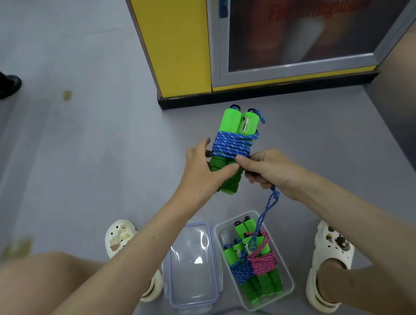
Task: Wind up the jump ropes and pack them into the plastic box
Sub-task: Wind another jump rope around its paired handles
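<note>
**A:** In the head view, your left hand [200, 169] is wrapped round the lower ends of the jump rope [228, 144], thumb across the front of the two green handles [234, 122]. Why so low?

**B:** It leaves the middle free. The blue cord [239, 138] sits in tight turns around both handles. Your grip below them holds the pair side by side so the turns cannot slacken.

**A:** And your right hand [266, 172]?

**B:** Its fingers are curled tight on the cord, pinching it at the lowest turn, right against the handles. I judge you are holding tension there while you finish the end. A loose tail [269, 210] drops from under that hand and hangs down to the plastic box [221, 237].

**A:** So your winding is nearly done?

**B:** It looks so, since only that short looped tail remains unwound. You would want to tuck it under a turn before letting go, or the wraps may spring loose.

**A:** Where does it go then?

**B:** The box stands open on the floor [91, 148], right below your hands. Its lid [191, 263] lies just beside it on your left. A blue-wound rope [239, 269] and a pink-wound rope [263, 261] already lie in it side by side, handles lengthwise. Lay yours the same way. I cannot tell whether it fits beside them or must go on top.
</note>
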Demonstrator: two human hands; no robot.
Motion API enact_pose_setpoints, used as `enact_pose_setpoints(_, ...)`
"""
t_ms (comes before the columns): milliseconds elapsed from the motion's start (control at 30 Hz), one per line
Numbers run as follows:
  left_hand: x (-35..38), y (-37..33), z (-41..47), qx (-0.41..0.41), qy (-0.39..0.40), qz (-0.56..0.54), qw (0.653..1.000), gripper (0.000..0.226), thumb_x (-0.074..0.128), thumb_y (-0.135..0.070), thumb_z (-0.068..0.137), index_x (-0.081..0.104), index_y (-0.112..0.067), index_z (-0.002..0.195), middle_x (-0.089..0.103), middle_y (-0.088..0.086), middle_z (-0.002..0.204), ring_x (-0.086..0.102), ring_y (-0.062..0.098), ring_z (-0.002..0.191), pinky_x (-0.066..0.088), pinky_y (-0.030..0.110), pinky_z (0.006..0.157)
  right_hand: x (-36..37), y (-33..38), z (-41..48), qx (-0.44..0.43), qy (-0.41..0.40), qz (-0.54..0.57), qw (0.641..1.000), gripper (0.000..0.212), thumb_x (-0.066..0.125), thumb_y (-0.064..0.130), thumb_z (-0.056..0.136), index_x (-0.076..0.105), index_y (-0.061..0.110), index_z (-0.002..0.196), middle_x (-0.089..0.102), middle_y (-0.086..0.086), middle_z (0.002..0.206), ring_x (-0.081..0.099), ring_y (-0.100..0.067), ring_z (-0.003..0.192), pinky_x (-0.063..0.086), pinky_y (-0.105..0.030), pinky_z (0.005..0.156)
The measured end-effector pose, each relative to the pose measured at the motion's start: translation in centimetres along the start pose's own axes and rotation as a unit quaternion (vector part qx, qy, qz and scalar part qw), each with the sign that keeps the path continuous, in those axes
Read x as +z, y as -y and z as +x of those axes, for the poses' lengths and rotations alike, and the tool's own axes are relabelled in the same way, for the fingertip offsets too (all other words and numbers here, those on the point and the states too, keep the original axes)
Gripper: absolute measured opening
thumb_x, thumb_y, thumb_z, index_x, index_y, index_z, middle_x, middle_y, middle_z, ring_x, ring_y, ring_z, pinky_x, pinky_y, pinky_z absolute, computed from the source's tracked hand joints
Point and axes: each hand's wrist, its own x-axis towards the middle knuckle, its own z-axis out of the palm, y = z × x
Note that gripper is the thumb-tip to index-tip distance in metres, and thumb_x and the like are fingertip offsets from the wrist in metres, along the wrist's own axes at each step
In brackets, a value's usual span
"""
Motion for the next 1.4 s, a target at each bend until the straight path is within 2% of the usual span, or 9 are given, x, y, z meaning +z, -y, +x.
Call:
enact_pose_setpoints(67, -0.9, 0.0, -0.2, -0.073, 0.062, -0.112, 0.989, 0.063, 0.078, -0.026, 0.077, 0.046, -0.020, 0.131, 0.058, 0.000, 0.114, 0.060, 0.015, 0.101, 0.049, 0.018, 0.070, 0.0, 0.1, -0.3, -0.013, 0.054, 0.016, 0.998, 0.036, 0.055, 0.037, 0.093, 0.056, 0.010, 0.070, 0.050, -0.001, 0.055, 0.028, -0.008, 0.043, 0.024, -0.020, 0.045)
enact_pose_setpoints(200, -1.1, 0.7, -0.6, -0.101, 0.157, -0.204, 0.961, 0.043, 0.076, -0.010, 0.076, 0.060, -0.013, 0.115, 0.071, 0.012, 0.104, 0.068, 0.034, 0.097, 0.054, 0.031, 0.072, 0.1, 0.1, -0.5, -0.017, 0.083, 0.012, 0.996, 0.033, 0.056, 0.034, 0.093, 0.058, 0.009, 0.071, 0.054, -0.004, 0.057, 0.032, -0.009, 0.042, 0.028, -0.020, 0.044)
enact_pose_setpoints(400, -1.3, 1.4, 0.3, 0.008, -0.004, 0.055, 0.998, 0.050, 0.080, -0.017, 0.070, 0.056, -0.018, 0.114, 0.065, 0.000, 0.095, 0.063, 0.020, 0.084, 0.052, 0.031, 0.072, 0.1, -0.5, -0.2, 0.032, 0.053, -0.024, 0.998, 0.011, 0.062, 0.010, 0.089, 0.065, 0.000, 0.088, 0.055, -0.007, 0.055, 0.034, -0.007, 0.036, 0.029, -0.018, 0.036)
enact_pose_setpoints(600, -1.0, 1.3, -0.1, 0.047, -0.021, 0.152, 0.987, 0.045, 0.077, -0.021, 0.075, 0.054, -0.021, 0.114, 0.061, -0.004, 0.085, 0.062, 0.024, 0.081, 0.052, 0.035, 0.073, 0.2, -0.9, -0.2, 0.017, 0.023, -0.135, 0.990, 0.014, 0.067, 0.019, 0.086, 0.067, 0.009, 0.096, 0.051, -0.001, 0.068, 0.039, -0.008, 0.052, 0.029, -0.016, 0.045)
enact_pose_setpoints(667, -0.9, 1.2, -0.1, 0.038, -0.024, 0.146, 0.988, 0.044, 0.076, -0.021, 0.075, 0.054, -0.020, 0.114, 0.061, -0.004, 0.085, 0.062, 0.023, 0.078, 0.052, 0.035, 0.071, 0.3, -1.2, -0.1, -0.018, -0.015, -0.181, 0.983, 0.032, 0.075, 0.021, 0.079, 0.059, 0.015, 0.106, 0.050, 0.001, 0.076, 0.045, -0.009, 0.062, 0.033, -0.020, 0.051)
enact_pose_setpoints(833, -0.8, 1.5, 0.2, 0.020, -0.047, 0.156, 0.986, 0.042, 0.074, -0.023, 0.073, 0.054, -0.023, 0.110, 0.064, -0.001, 0.084, 0.065, 0.027, 0.074, 0.055, 0.042, 0.071, 0.7, -1.7, 0.2, -0.154, -0.108, -0.324, 0.927, 0.011, 0.068, 0.026, 0.084, 0.062, 0.017, 0.086, 0.059, -0.001, 0.077, 0.055, -0.019, 0.074, 0.046, -0.034, 0.065)
enact_pose_setpoints(1033, -1.1, 1.0, 0.1, -0.063, -0.016, -0.027, 0.998, 0.024, 0.074, -0.005, 0.074, 0.061, -0.010, 0.093, 0.069, 0.015, 0.084, 0.068, 0.034, 0.081, 0.057, 0.040, 0.068, 0.0, -1.3, 0.0, -0.152, -0.091, -0.467, 0.866, 0.032, 0.062, 0.051, 0.083, 0.065, 0.020, 0.088, 0.058, 0.004, 0.085, 0.055, -0.016, 0.081, 0.038, -0.029, 0.062)
enact_pose_setpoints(1200, -1.7, 0.3, -0.1, -0.112, 0.031, -0.128, 0.985, 0.020, 0.072, -0.001, 0.079, 0.061, -0.013, 0.092, 0.069, 0.009, 0.083, 0.069, 0.020, 0.071, 0.055, 0.027, 0.058, 0.6, -2.1, 0.1, -0.169, -0.101, -0.530, 0.825, 0.039, 0.047, 0.041, 0.095, 0.067, 0.010, 0.082, 0.060, -0.002, 0.085, 0.057, -0.020, 0.076, 0.032, -0.028, 0.054)
enact_pose_setpoints(1400, -2.0, 0.0, -0.2, -0.137, 0.064, -0.182, 0.972, 0.028, 0.072, -0.003, 0.079, 0.063, -0.007, 0.106, 0.070, 0.007, 0.086, 0.071, 0.021, 0.071, 0.055, 0.026, 0.057, 0.9, -2.1, 0.3, -0.164, -0.090, -0.290, 0.939, 0.021, 0.039, 0.008, 0.097, 0.054, 0.008, 0.111, 0.062, -0.011, 0.087, 0.065, -0.016, 0.056, 0.052, -0.034, 0.063)
